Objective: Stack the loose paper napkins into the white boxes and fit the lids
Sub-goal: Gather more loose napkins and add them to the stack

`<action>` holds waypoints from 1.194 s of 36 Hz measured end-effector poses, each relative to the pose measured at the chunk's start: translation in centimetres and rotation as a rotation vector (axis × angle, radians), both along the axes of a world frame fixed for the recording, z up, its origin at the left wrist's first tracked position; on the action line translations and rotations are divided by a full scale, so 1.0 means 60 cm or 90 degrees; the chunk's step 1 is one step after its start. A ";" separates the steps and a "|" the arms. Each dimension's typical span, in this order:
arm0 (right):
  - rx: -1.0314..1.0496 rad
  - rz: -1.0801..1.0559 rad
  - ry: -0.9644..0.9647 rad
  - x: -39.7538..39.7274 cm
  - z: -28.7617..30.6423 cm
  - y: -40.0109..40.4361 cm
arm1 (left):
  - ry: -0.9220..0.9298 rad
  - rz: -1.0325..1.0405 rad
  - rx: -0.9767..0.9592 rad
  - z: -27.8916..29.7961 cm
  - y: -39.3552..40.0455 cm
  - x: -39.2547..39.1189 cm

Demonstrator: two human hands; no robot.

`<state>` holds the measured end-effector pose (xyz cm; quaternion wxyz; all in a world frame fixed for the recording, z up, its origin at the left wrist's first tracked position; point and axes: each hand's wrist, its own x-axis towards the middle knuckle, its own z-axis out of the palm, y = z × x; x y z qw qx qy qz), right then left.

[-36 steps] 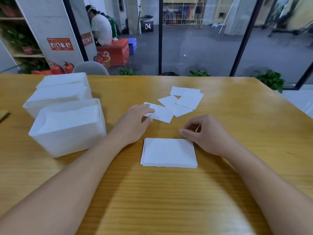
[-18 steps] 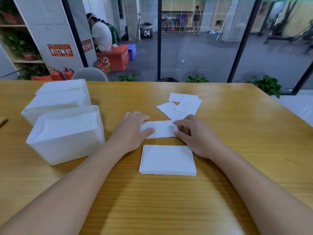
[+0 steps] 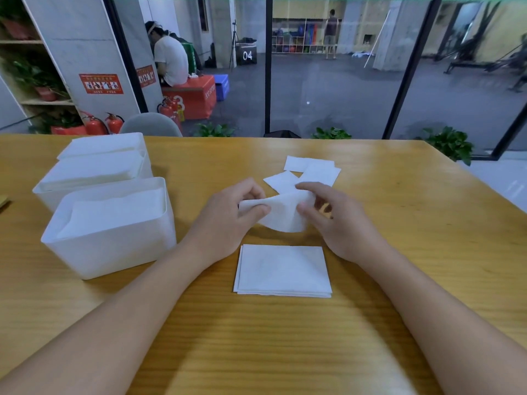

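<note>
Left hand and right hand both grasping one napkin, lifted clear of the worktop. Left pinches its left edge between thumb and fingers, right pinches the right edge the same way. Sheet sags in a curve between them, not flat.

Directly below the hands, nearer the camera: squared stack of napkins lying flat on the worktop, edges aligned, several layers visible at the near edge. Not touched by either hand.

Beyond the hands: three loose napkins scattered on the worktop, overlapping each other at odd angles. Nearest one sits just behind the held sheet; can't tell if they touch.

Containers, left side:
- near white box: open top, no lid on, holds a pile of napkins that sits a little below the rim and tilts slightly
- far white box: just behind the near one, the two touching or nearly so, also filled with white napkins up to about rim level
- white lid-like piece resting across the back of the far box, tilted; can't tell whether it is seated

Both boxes well left of the hands, near box just beside the left forearm

Small tan object at the far left edge, mostly cut off
</note>
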<state>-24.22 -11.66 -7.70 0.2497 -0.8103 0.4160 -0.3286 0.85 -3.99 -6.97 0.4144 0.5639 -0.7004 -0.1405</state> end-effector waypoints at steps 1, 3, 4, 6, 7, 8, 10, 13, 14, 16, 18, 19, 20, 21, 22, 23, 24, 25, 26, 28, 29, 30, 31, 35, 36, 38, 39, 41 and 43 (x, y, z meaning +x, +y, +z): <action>0.017 0.022 -0.050 -0.002 0.003 0.001 | 0.028 -0.001 -0.005 0.002 0.002 -0.003; 0.073 0.075 -0.148 -0.006 0.012 0.003 | 0.097 -0.005 0.003 0.006 0.005 -0.005; 0.115 0.098 -0.190 -0.009 0.016 0.006 | 0.141 -0.013 0.012 0.006 0.006 -0.006; 0.190 0.136 -0.243 -0.018 0.019 0.010 | 0.237 -0.036 0.035 0.006 0.008 -0.005; 0.204 0.140 -0.241 -0.023 0.019 0.010 | 0.266 -0.039 0.043 0.006 0.008 -0.004; 0.210 0.137 -0.223 -0.029 0.021 0.011 | 0.273 -0.033 0.050 0.007 0.009 0.000; 0.242 0.142 -0.175 -0.044 0.028 0.011 | 0.250 -0.027 0.087 0.008 0.011 0.007; 0.298 0.171 -0.071 -0.060 0.042 0.019 | 0.204 -0.057 0.171 0.010 0.017 0.017; 0.309 0.176 -0.052 -0.062 0.045 0.022 | 0.190 -0.065 0.193 0.010 0.019 0.018; 0.321 0.176 -0.052 -0.063 0.048 0.028 | 0.169 -0.073 0.219 0.008 0.021 0.018; 0.319 0.167 -0.056 -0.062 0.048 0.030 | 0.148 -0.077 0.233 0.007 0.022 0.017; 0.315 0.163 -0.049 -0.062 0.047 0.030 | 0.135 -0.081 0.240 0.006 0.022 0.016; 0.310 0.162 -0.039 -0.060 0.046 0.032 | 0.123 -0.084 0.248 0.005 0.022 0.016; 0.307 0.163 -0.028 -0.058 0.044 0.033 | 0.114 -0.085 0.255 0.006 0.022 0.015; 0.304 0.164 -0.017 -0.056 0.042 0.035 | 0.109 -0.084 0.259 0.006 0.022 0.015; 0.298 0.164 -0.006 -0.054 0.040 0.036 | 0.106 -0.083 0.260 0.006 0.022 0.015; 0.289 0.163 0.003 -0.052 0.038 0.037 | 0.108 -0.082 0.262 0.007 0.023 0.015; 0.280 0.161 0.012 -0.050 0.036 0.037 | 0.114 -0.083 0.267 0.007 0.023 0.014; 0.275 0.160 0.018 -0.049 0.035 0.037 | 0.117 -0.085 0.274 0.008 0.023 0.014; 0.273 0.159 0.020 -0.050 0.034 0.035 | 0.106 -0.086 0.283 0.009 0.022 0.014; 0.274 0.156 0.018 -0.051 0.033 0.033 | 0.102 -0.087 0.287 0.008 0.021 0.015; 0.274 0.150 0.015 -0.052 0.032 0.031 | 0.104 -0.090 0.290 0.008 0.021 0.016; 0.274 0.144 0.013 -0.053 0.030 0.028 | 0.103 -0.091 0.291 0.007 0.020 0.017; 0.259 0.124 0.028 -0.052 0.017 0.019 | 0.038 -0.068 0.256 0.000 0.018 0.019; 0.242 0.111 0.026 -0.050 0.013 0.018 | 0.022 -0.059 0.250 -0.002 0.017 0.019; 0.152 0.058 0.035 -0.045 0.004 0.013 | -0.021 -0.038 0.238 -0.007 0.018 0.019; 0.094 0.022 0.050 -0.041 0.000 0.010 | -0.041 -0.028 0.230 -0.008 0.018 0.018; 0.008 -0.027 0.091 -0.029 -0.003 0.008 | -0.060 -0.017 0.218 -0.010 0.017 0.017; -0.021 -0.023 0.148 -0.015 -0.005 0.003 | -0.063 -0.022 0.218 -0.010 0.017 0.016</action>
